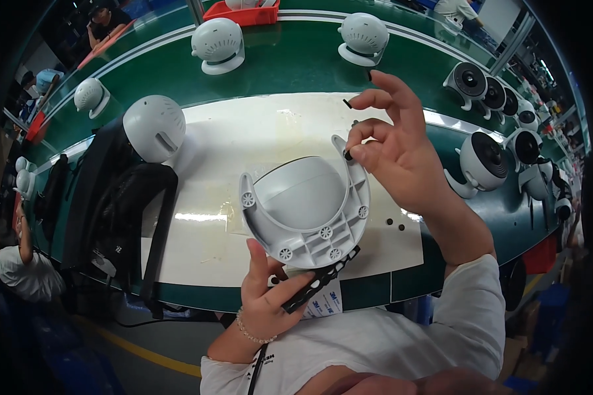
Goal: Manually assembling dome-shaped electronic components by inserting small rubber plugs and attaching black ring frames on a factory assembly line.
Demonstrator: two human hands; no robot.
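Observation:
A white round-bodied device lies on the pale mat with its curved grey-white base facing up; the base has ribs and several round recesses. My left hand is closed on a black perforated strip just below the base, its thumb raised close to the base's near left edge. Above the base's right arm, my right hand pinches a small black round pad between thumb and a finger. Small black pieces sit at the tips of its other raised fingers. Two black round pads lie on the mat.
A black bag-like bundle lies left, with another white device against it. Several white devices with black round faces stand right. More white devices stand on the green belt. A red tray sits far back. Other people work around.

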